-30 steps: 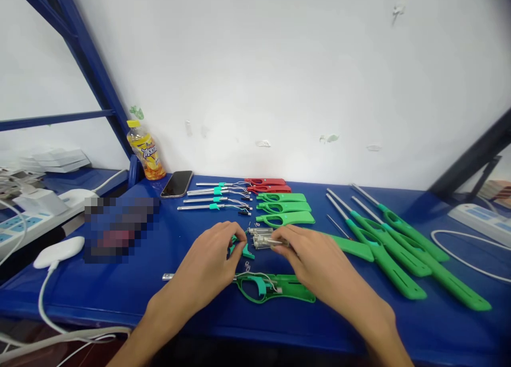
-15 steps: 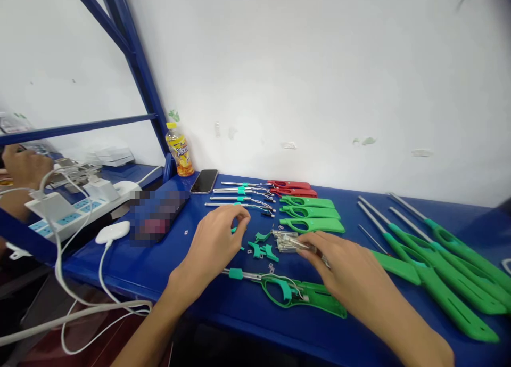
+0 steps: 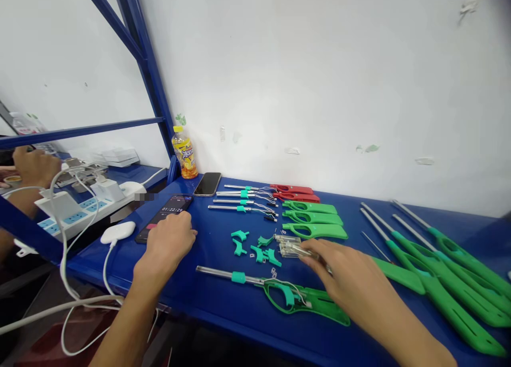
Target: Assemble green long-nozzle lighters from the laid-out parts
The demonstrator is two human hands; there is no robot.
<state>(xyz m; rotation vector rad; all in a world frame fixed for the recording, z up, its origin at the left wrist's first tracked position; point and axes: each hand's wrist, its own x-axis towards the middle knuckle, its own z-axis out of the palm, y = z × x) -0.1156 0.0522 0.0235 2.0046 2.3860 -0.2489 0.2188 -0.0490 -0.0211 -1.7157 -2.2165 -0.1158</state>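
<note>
My left hand (image 3: 167,244) rests knuckles up with fingers curled at the near end of a black phone (image 3: 171,211) showing a timer. My right hand (image 3: 343,276) reaches left, its fingertips pinched on a clear plastic part (image 3: 288,246) in a small pile. Several teal trigger pieces (image 3: 255,248) lie between my hands. In front of them lies an open green lighter half (image 3: 307,298) with a metal tube and wires.
On the blue table (image 3: 223,303), green shells (image 3: 313,218), red shells (image 3: 295,193) and metal tubes (image 3: 243,199) lie in rows. Assembled green lighters (image 3: 439,271) lie right. A second phone (image 3: 207,184), a bottle (image 3: 184,153), a power strip (image 3: 75,212) and another person's hand (image 3: 35,164) are left.
My left hand left the teal pieces and moved left to the timer phone. The view swung left. My right hand stayed at the clear parts.
</note>
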